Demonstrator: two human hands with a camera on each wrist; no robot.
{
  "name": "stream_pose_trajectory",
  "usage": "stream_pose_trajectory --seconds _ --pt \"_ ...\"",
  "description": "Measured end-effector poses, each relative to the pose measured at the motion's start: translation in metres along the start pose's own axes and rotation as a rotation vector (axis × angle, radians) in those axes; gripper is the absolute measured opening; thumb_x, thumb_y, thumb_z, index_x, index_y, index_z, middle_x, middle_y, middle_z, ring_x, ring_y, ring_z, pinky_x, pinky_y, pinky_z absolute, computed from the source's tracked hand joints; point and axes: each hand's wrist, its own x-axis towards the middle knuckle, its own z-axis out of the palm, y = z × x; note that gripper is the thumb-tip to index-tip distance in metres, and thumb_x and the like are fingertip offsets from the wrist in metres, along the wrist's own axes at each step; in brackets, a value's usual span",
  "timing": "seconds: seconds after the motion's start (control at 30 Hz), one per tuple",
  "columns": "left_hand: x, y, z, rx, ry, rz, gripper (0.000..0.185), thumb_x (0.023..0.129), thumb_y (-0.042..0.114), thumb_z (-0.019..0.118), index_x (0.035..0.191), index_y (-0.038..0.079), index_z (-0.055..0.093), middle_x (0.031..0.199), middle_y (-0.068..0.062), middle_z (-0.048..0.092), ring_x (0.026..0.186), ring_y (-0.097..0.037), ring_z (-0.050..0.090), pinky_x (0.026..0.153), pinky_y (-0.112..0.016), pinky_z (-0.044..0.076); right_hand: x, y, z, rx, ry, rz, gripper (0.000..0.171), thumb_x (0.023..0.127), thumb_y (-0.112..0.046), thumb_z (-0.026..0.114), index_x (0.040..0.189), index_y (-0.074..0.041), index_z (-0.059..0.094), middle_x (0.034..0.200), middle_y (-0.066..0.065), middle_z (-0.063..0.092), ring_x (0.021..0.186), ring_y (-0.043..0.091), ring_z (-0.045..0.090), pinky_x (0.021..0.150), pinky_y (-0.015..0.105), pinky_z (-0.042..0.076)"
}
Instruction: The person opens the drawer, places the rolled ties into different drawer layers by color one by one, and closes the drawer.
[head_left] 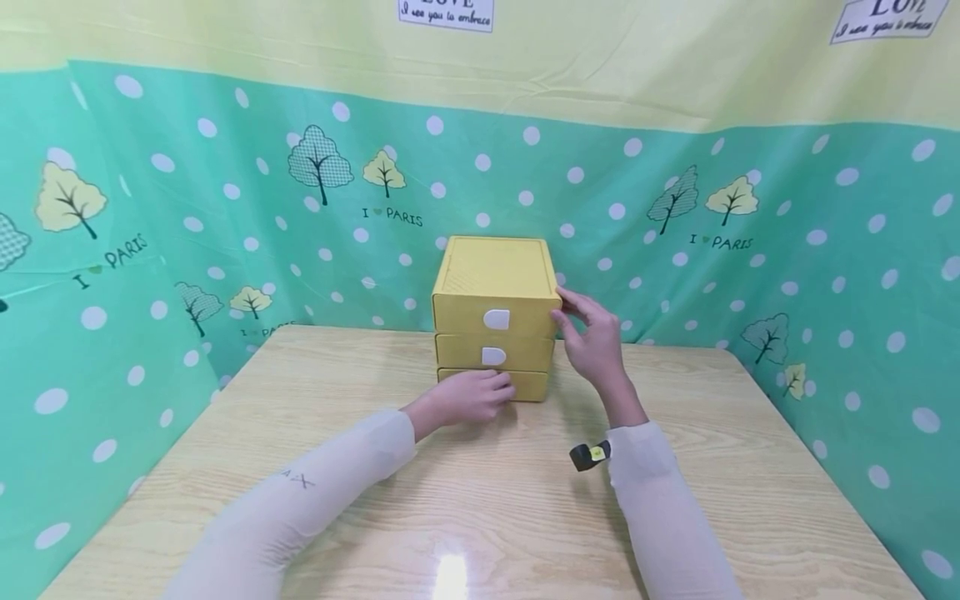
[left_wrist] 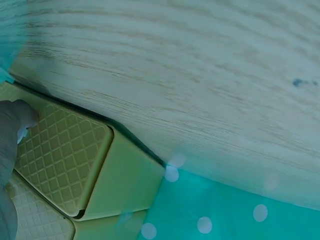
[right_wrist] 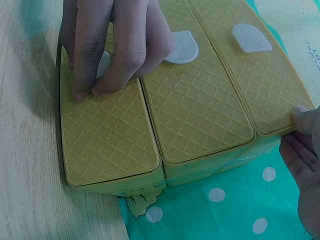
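A yellow three-drawer cabinet (head_left: 495, 275) stands at the back middle of the wooden table (head_left: 480, 508). My left hand (head_left: 472, 396) is at the bottom drawer (head_left: 534, 385), its fingers curled and pinching that drawer's white handle (right_wrist: 103, 64). My right hand (head_left: 592, 333) rests against the cabinet's upper right corner. Its thumb (right_wrist: 300, 112) touches the top drawer's edge and its fingers lie fairly straight along the side. The middle handle (head_left: 493, 357) and top handle (head_left: 497, 318) are free. All three drawers (right_wrist: 200, 110) look closed.
A green polka-dot backdrop (head_left: 675, 250) with tree prints walls in the table at the back and on both sides. The cabinet stands just in front of it. A small black device (head_left: 588, 455) is strapped at my right wrist.
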Motion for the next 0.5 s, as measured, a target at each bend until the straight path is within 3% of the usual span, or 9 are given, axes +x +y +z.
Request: stream_pose_trajectory --seconds 0.27,0.5 --pt "0.004 -0.001 -0.002 -0.026 -0.047 -0.014 0.019 0.097 0.012 0.061 0.094 0.023 0.077 0.109 0.005 0.062 0.103 -0.017 0.054 0.085 -0.027 0.05 0.0 0.002 -0.003 -0.008 -0.008 0.008 0.039 0.094 -0.002 0.071 0.131 0.006 0.064 0.123 0.022 0.069 0.109 0.032 0.069 0.098 0.043 0.057" --pt "0.003 0.001 -0.011 -0.095 -0.091 -0.075 0.021 0.099 0.015 0.06 0.113 0.018 0.075 0.113 0.002 0.062 0.105 -0.019 0.053 0.089 -0.027 0.051 -0.005 0.002 -0.001 -0.039 0.002 0.011 0.039 0.094 -0.002 0.072 0.132 0.005 0.064 0.124 0.021 0.069 0.109 0.032 0.069 0.096 0.04 0.058"
